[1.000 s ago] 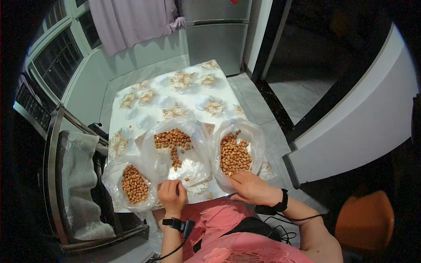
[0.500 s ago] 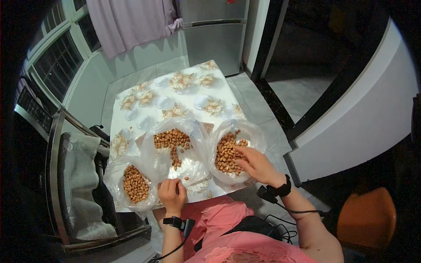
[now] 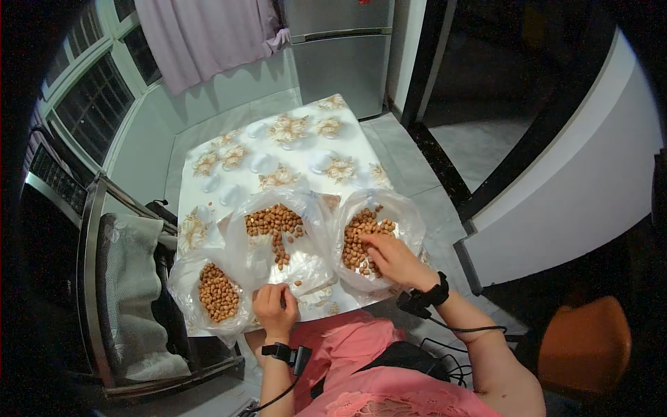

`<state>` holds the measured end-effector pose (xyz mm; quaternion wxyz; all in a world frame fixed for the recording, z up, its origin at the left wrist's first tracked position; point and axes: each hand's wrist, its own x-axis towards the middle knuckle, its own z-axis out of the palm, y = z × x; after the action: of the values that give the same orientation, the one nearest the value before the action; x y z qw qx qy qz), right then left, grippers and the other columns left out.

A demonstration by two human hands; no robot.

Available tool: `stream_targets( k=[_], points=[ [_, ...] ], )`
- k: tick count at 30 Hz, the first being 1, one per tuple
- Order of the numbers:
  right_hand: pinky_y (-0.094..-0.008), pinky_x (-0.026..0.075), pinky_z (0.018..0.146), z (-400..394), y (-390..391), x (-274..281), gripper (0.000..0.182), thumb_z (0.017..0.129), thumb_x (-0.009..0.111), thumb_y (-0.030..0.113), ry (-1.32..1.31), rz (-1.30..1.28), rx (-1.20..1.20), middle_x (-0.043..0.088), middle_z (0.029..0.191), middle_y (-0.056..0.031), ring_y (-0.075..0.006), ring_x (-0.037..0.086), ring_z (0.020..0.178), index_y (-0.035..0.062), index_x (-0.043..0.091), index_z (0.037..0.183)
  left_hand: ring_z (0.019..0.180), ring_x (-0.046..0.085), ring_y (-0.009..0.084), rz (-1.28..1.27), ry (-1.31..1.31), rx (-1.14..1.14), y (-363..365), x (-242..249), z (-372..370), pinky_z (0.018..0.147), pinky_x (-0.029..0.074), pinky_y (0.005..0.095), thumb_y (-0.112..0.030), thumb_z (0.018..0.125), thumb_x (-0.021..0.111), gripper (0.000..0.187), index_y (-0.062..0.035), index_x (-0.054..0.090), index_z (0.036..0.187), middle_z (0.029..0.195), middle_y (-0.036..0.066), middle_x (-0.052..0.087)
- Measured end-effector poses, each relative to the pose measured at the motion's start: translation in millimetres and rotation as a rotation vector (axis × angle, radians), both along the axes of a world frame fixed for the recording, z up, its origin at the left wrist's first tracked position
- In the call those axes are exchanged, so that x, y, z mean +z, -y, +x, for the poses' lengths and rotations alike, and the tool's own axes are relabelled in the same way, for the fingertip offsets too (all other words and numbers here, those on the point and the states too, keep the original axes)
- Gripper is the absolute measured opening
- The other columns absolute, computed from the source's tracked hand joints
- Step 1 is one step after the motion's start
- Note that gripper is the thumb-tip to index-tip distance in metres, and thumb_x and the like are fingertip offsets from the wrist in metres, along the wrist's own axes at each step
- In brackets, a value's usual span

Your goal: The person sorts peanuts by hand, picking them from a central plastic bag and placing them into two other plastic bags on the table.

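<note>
Three clear plastic bags of peanuts lie on a table with a floral cloth (image 3: 278, 149). My right hand (image 3: 391, 258) reaches into the right bag (image 3: 410, 215), fingers resting on its peanuts (image 3: 360, 236). My left hand (image 3: 274, 310) is curled at the near edge of the middle bag (image 3: 306, 260), fingers closed; what it pinches is too small to tell. The middle bag's peanuts (image 3: 276, 224) form a loose pile. The left bag (image 3: 182, 285) holds a smaller heap (image 3: 218, 292) beside my left hand.
A metal chair with a grey cloth (image 3: 128, 292) stands left of the table. A fridge (image 3: 340, 48) and a curtain (image 3: 201, 35) are beyond the far end. An orange stool (image 3: 587, 344) sits at the lower right. Wrist straps with cables run along both arms.
My right hand moved from the table's near edge up into the right bag and now rests on the peanuts. The left hand has stayed put.
</note>
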<state>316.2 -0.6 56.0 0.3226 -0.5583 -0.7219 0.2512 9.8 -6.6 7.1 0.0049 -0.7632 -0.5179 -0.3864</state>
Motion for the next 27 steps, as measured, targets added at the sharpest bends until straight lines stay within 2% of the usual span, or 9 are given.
stream_targets(
  k=[3, 11, 14, 16, 17, 19, 23, 25, 27],
  points=[
    [-0.0434, 0.051, 0.094, 18, -1, -3, 0.028, 0.097, 0.054, 0.007, -0.021, 0.107, -0.026, 0.065, 0.120, -0.0209, -0.0396, 0.063, 0.110, 0.0008, 0.060, 0.124, 0.074, 0.061, 0.0289, 0.029, -0.002, 0.003, -1, 1, 2, 0.071, 0.046, 0.0425, -0.003, 0.076, 0.067, 0.009, -0.0060, 0.065, 0.084, 0.076, 0.008, 0.060],
    [-0.0429, 0.052, 0.091, 33, 13, 12, 0.023, 0.095, 0.055, 0.002, 0.061, -0.058, -0.002, 0.068, 0.111, -0.0173, -0.0366, 0.064, 0.105, 0.0006, 0.065, 0.115, 0.075, 0.061, 0.0294, 0.016, -0.004, -0.001, -1, -1, 0, 0.073, 0.047, 0.0422, -0.004, 0.076, 0.067, 0.009, -0.0060, 0.065, 0.084, 0.078, 0.009, 0.061],
    [-0.0427, 0.052, 0.090, 28, 16, 14, 0.022, 0.090, 0.058, 0.000, 0.077, -0.008, 0.058, 0.069, 0.106, -0.0159, -0.0363, 0.065, 0.103, 0.0019, 0.067, 0.111, 0.075, 0.061, 0.0291, 0.016, -0.008, 0.004, -1, 0, 1, 0.072, 0.047, 0.0423, -0.003, 0.076, 0.067, 0.008, -0.0061, 0.065, 0.084, 0.078, 0.008, 0.061],
    [-0.0433, 0.051, 0.090, 27, 17, 23, 0.025, 0.083, 0.061, -0.002, 0.189, -0.046, 0.339, 0.069, 0.103, -0.0149, -0.0358, 0.065, 0.101, 0.0036, 0.067, 0.106, 0.075, 0.061, 0.0291, 0.018, -0.007, 0.004, -1, 1, 1, 0.072, 0.046, 0.0421, -0.003, 0.077, 0.066, 0.008, -0.0062, 0.065, 0.084, 0.078, 0.008, 0.061],
    [-0.0433, 0.051, 0.090, 25, 19, 24, 0.025, 0.083, 0.061, -0.002, 0.188, -0.046, 0.340, 0.069, 0.103, -0.0149, -0.0358, 0.065, 0.101, 0.0036, 0.067, 0.106, 0.074, 0.061, 0.0290, 0.020, -0.006, 0.006, -1, 1, 1, 0.072, 0.046, 0.0420, -0.003, 0.077, 0.066, 0.007, -0.0062, 0.065, 0.083, 0.077, 0.008, 0.061],
    [-0.0465, 0.052, 0.087, 22, 23, 24, 0.027, 0.072, 0.063, -0.004, 0.183, -0.043, 0.366, 0.069, 0.095, -0.0179, -0.0397, 0.065, 0.098, 0.0009, 0.070, 0.098, 0.074, 0.061, 0.0290, 0.020, -0.005, 0.005, -1, -1, 1, 0.071, 0.046, 0.0418, -0.003, 0.077, 0.066, 0.007, -0.0062, 0.064, 0.083, 0.077, 0.008, 0.061],
    [-0.0467, 0.052, 0.086, 29, 28, 26, 0.028, 0.070, 0.064, -0.004, 0.189, -0.046, 0.298, 0.070, 0.095, -0.0165, -0.0386, 0.065, 0.097, 0.0027, 0.070, 0.097, 0.073, 0.061, 0.0290, 0.020, -0.004, 0.002, -1, 1, 2, 0.070, 0.045, 0.0415, -0.003, 0.077, 0.066, 0.007, -0.0059, 0.064, 0.083, 0.077, 0.008, 0.060],
    [-0.0448, 0.051, 0.087, 35, 28, 28, 0.024, 0.076, 0.062, -0.004, 0.244, -0.013, 0.232, 0.069, 0.096, -0.0131, -0.0358, 0.065, 0.096, 0.0038, 0.068, 0.098, 0.073, 0.061, 0.0291, 0.021, -0.002, 0.005, -1, 0, 2, 0.071, 0.045, 0.0416, -0.002, 0.077, 0.066, 0.007, -0.0059, 0.064, 0.083, 0.077, 0.008, 0.060],
    [-0.0464, 0.051, 0.087, 40, 28, 29, 0.022, 0.075, 0.062, -0.002, 0.249, -0.005, 0.190, 0.070, 0.094, -0.0142, -0.0368, 0.066, 0.096, 0.0033, 0.069, 0.096, 0.073, 0.061, 0.0291, 0.023, 0.000, 0.008, -1, -1, 2, 0.071, 0.045, 0.0417, -0.002, 0.077, 0.066, 0.007, -0.0059, 0.064, 0.083, 0.077, 0.008, 0.060]
  ],
)
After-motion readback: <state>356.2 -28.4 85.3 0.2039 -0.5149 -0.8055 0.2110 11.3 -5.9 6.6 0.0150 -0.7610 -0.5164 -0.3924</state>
